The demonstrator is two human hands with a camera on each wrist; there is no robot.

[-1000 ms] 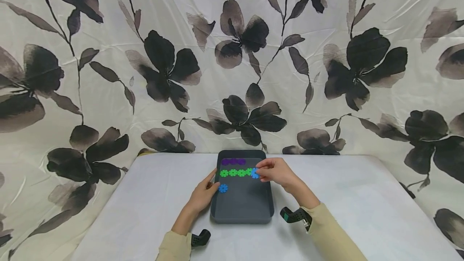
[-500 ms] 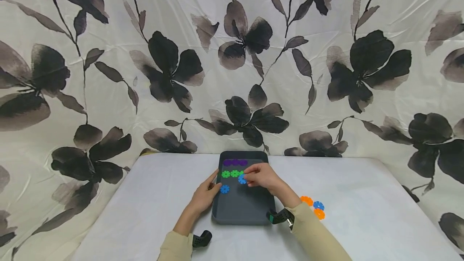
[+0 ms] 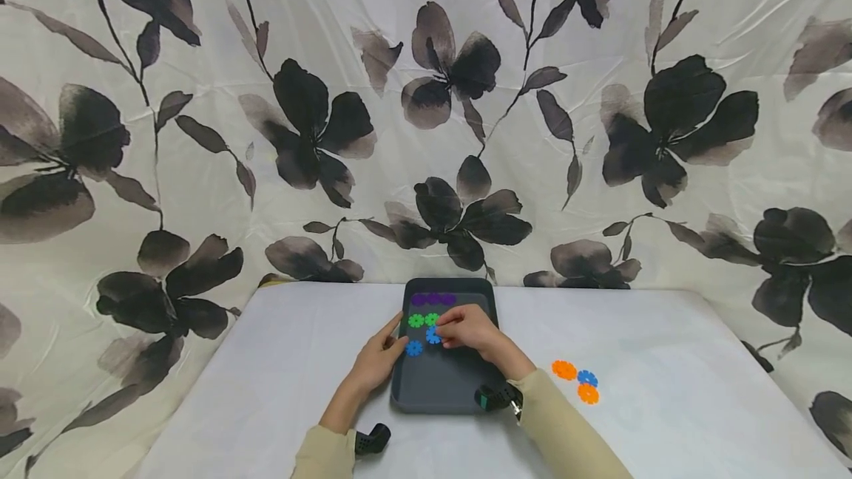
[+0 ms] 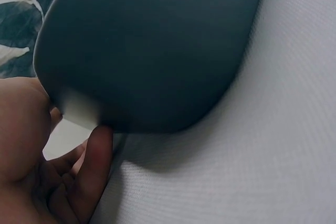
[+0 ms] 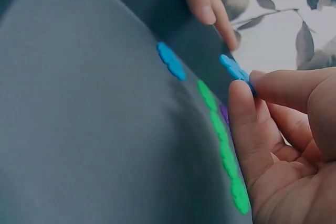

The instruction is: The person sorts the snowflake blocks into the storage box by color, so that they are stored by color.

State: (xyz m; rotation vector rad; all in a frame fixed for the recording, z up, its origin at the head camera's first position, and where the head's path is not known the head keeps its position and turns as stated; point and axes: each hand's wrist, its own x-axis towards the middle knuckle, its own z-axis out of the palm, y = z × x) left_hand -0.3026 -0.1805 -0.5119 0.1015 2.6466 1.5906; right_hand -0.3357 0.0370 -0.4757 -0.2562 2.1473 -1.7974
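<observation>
My right hand (image 3: 474, 330) pinches a blue notched plastic disc (image 5: 234, 67) between thumb and forefinger, held over the dark grey tray (image 3: 449, 394). Just left of it, a second blue disc (image 3: 414, 348) lies in the tray by the left wall. Several green discs (image 5: 227, 153) form a row across the tray; in the head view my right hand covers part of that row. Behind them is a row of purple discs (image 3: 433, 299). My left hand (image 3: 373, 361) grips the tray's left wall, its thumb over the rim and its fingers outside.
Two orange discs (image 3: 564, 369) and a blue disc (image 3: 587, 378) lie together on the white tabletop (image 3: 665, 361), right of the tray. A floral cloth (image 3: 452, 131) hangs behind the table's far edge.
My right hand has carried the blue disc leftward and nearer, from the right end of the green row toward the blue disc in the tray. My left hand stays on the tray wall.
</observation>
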